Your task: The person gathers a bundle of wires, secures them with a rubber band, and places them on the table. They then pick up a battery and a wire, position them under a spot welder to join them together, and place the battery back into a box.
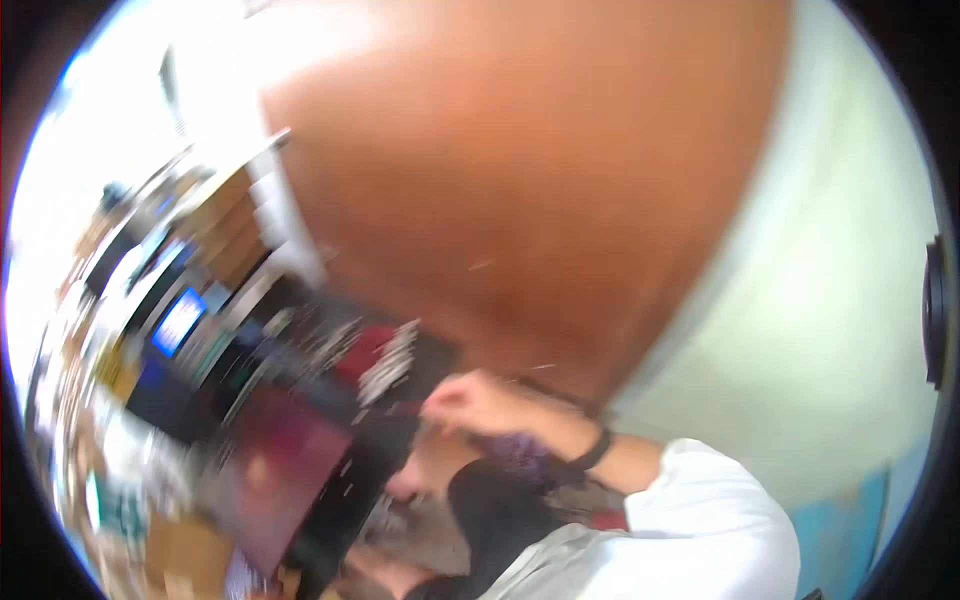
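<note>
Strong motion blur smears the view. My right hand reaches in from the lower right, its fingers curled together. A thin reddish streak lies at its fingertips; whether the hand grips it is hard to make out. A dark band circles the wrist, and a white sleeve covers the upper arm. A purple patterned thing shows beneath the forearm. I cannot pick out my left hand; the bare skin lower down looks like legs beside dark shorts.
A large brown door-like panel fills the upper middle, beside a pale wall. On the left are cluttered shelves, a lit blue screen, a reddish flat surface and a cardboard box. A red-and-white thing lies beyond my hand.
</note>
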The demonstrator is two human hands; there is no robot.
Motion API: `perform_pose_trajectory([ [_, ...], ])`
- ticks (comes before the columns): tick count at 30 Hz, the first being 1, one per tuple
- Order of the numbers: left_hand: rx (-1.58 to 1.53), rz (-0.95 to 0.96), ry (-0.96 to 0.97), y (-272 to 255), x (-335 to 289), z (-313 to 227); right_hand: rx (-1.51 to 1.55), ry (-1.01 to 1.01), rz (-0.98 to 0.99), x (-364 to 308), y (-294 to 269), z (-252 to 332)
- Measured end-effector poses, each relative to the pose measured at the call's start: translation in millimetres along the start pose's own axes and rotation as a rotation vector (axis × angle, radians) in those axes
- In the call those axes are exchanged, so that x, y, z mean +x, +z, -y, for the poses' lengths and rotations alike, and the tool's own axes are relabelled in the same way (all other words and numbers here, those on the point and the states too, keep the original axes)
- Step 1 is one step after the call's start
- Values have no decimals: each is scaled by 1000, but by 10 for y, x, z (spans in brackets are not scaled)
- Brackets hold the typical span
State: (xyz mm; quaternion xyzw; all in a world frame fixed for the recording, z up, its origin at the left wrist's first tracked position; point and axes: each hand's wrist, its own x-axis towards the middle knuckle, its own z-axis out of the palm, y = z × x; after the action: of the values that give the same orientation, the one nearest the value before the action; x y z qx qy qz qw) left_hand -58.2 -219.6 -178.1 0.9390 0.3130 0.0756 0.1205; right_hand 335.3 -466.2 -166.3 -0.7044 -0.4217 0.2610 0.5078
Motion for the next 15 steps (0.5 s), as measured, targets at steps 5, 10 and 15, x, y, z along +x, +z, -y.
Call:
perform_pose_trajectory([
  [5,73,121,126,-48,476,-462,181,67,11,-527,-41,-559],
  [10,79,136,83,-150,412,-289,328,92,40,-726,-6,-679],
  [15,-8,109,3,-107,71,232,180,79,-87,-618,-54,-467],
])
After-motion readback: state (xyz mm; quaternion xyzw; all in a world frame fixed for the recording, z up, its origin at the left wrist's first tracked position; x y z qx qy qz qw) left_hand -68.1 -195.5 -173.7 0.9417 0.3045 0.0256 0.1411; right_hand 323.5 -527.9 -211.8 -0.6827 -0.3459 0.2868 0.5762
